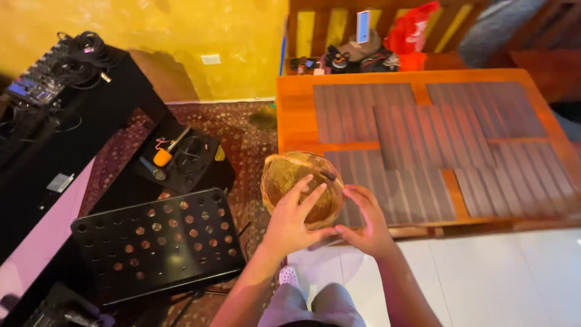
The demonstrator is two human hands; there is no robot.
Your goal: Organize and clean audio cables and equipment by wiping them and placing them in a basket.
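Observation:
A round woven golden-brown basket (290, 172) is tilted toward me at the near left corner of an orange wooden table (296, 115). My left hand (295, 218) lies across the basket's front with fingers spread over its rim and inside. My right hand (366, 221) grips the basket's lower right edge, thumb toward the left hand. Both hands hold the basket above the table's corner. Several dark slatted mats (423, 139) cover most of the tabletop.
A black perforated music stand (158, 242) stands at lower left. A black bench with a mixer and cables (54, 79) runs along the left. A dark case with an orange item (181, 158) lies on the patterned carpet. White floor tiles (484, 278) at lower right; clutter behind the table.

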